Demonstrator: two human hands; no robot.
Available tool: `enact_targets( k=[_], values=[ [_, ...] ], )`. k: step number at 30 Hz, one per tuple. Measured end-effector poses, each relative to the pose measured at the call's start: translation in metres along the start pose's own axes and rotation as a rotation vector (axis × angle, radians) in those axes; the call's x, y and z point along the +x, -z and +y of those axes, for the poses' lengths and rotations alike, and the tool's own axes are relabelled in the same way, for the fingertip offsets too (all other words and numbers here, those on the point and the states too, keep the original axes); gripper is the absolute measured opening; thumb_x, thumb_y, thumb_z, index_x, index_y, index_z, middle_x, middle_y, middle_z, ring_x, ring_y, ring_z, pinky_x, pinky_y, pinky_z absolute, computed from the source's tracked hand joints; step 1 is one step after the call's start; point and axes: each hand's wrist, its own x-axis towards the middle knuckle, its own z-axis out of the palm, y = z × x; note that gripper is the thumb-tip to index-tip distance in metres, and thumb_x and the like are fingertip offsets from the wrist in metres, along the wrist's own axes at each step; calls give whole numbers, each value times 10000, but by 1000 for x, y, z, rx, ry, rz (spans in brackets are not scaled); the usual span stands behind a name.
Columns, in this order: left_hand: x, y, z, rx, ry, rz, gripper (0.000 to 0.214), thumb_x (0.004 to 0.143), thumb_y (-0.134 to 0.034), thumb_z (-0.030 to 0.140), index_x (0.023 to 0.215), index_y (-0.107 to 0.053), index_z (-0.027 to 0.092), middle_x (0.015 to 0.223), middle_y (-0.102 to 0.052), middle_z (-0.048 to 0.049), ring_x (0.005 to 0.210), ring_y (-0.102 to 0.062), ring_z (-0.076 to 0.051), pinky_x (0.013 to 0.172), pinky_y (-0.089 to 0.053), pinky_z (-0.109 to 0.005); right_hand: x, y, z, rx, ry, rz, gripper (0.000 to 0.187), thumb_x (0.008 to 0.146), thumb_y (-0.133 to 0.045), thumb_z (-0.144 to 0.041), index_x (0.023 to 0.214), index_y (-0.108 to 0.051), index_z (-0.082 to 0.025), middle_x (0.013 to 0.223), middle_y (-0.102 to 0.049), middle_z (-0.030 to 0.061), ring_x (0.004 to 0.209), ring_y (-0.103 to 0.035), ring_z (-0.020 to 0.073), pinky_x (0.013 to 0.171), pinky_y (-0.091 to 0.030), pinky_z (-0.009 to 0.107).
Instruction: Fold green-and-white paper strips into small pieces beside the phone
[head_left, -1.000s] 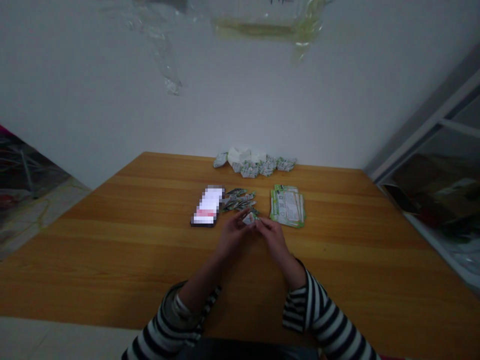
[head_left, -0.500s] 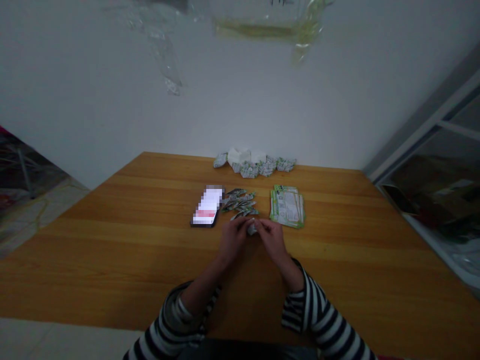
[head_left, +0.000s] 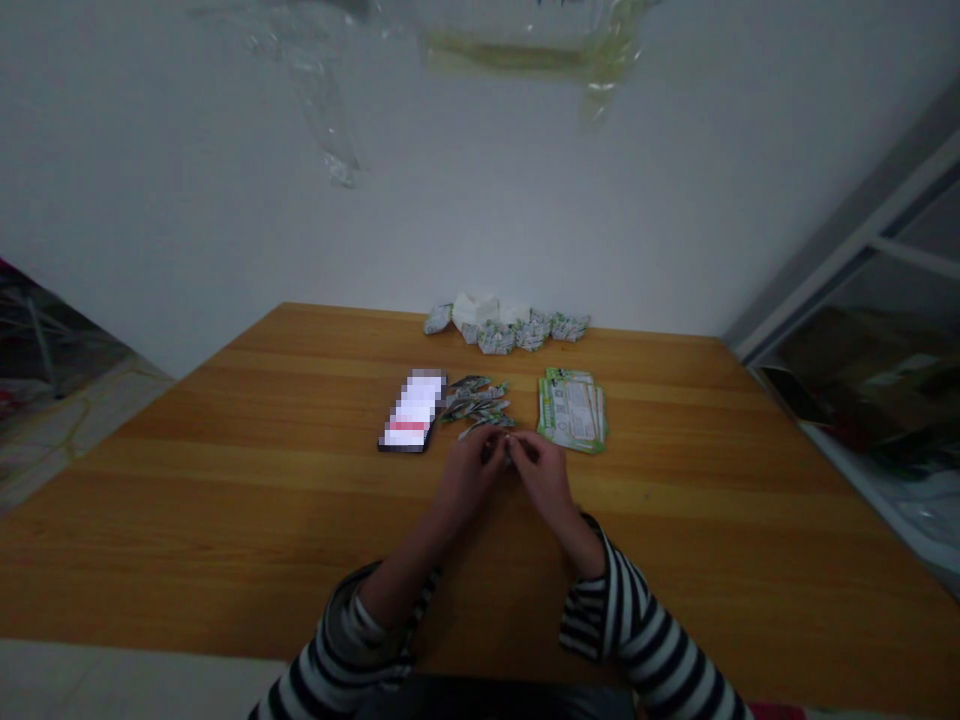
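Note:
My left hand (head_left: 471, 468) and my right hand (head_left: 541, 470) meet over the table, fingertips pinched together. Between them is a small folded piece of printed paper (head_left: 508, 460), mostly covered by the fingers. Just beyond my left hand lies a loose pile of narrow folded paper pieces (head_left: 480, 398), grey-white with green. Past my right hand rests a stack of flat green and white printed sheets (head_left: 574, 412).
A phone (head_left: 412, 410) with a lit, blurred screen lies left of the pile. Along the wall sits a row of folded paper shapes (head_left: 496, 338) with white crumpled tissue (head_left: 474, 308). The wooden table (head_left: 225, 480) meets a glass-fronted frame (head_left: 862, 250) at right.
Both hands have closed in a little and the fingers now cover more of the folded paper. The whole view has shifted slightly; the phone, pile and stack stay in place.

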Motion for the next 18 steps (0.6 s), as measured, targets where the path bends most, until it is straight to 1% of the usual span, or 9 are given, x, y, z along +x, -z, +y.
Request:
enact_targets(
  k=[2, 5, 7, 9, 11, 13, 15, 18],
  values=[
    [-1, 1, 0, 24, 7, 26, 196, 854, -545, 227, 1011, -654, 182, 949, -690, -81, 851, -632, -215, 765, -488, -317, -1, -1, -1, 8, 10, 6, 211, 853, -551, -325, 838, -697, -174, 774, -717, 46, 727, -651, 191, 650, -510, 270],
    [-1, 3, 1, 1, -1, 85, 266, 797, -506, 112, 1014, -642, 183, 990, -675, -77, 925, -620, -215, 837, -479, -335, -2, 0, -2, -3, 20, 37, 191, 843, -533, -295, 831, -686, -181, 785, -717, 46, 746, -657, 193, 671, -516, 276],
    [1, 3, 1, -120, 21, 106, 304, 770, -471, 83, 1005, -638, 178, 999, -677, -70, 954, -621, -209, 865, -481, -339, -1, 0, -2, 50, 21, 74, 174, 821, -537, -267, 858, -687, -187, 854, -735, 56, 819, -675, 202, 729, -530, 294],
    [3, 2, -1, -298, 68, 104, 310, 751, -471, 94, 1001, -638, 170, 1016, -686, -66, 979, -628, -208, 879, -490, -339, 2, 2, -2, 153, 21, 98, 184, 791, -542, -233, 895, -687, -190, 977, -744, 74, 939, -682, 218, 822, -533, 327],
    [5, 1, -5, -455, 128, 74, 303, 731, -507, 123, 995, -651, 162, 1032, -699, -69, 996, -639, -215, 891, -497, -343, 4, 4, -1, 231, 18, 92, 208, 773, -533, -205, 907, -692, -194, 1089, -729, 85, 1048, -665, 230, 911, -514, 365],
    [6, 0, -8, -524, 177, 53, 299, 716, -552, 151, 991, -669, 156, 1039, -713, -78, 1003, -648, -229, 906, -499, -358, 6, 5, 2, 232, 24, 63, 234, 776, -514, -185, 909, -706, -200, 1146, -712, 85, 1119, -638, 233, 976, -482, 386],
    [6, 0, -11, -501, 193, 53, 292, 741, -580, 189, 1012, -684, 158, 1053, -721, -88, 1003, -657, -239, 909, -502, -373, 6, 6, 5, 179, 34, 16, 255, 788, -505, -175, 928, -716, -205, 1129, -717, 81, 1112, -641, 225, 981, -479, 382],
    [4, 0, -15, -345, 169, 30, 264, 785, -619, 250, 1015, -713, 163, 1040, -732, -105, 970, -672, -256, 893, -511, -394, 6, 6, 11, 130, 12, -12, 256, 779, -569, -192, 1004, -693, -193, 1035, -737, 84, 981, -689, 212, 893, -528, 359]
  ],
)
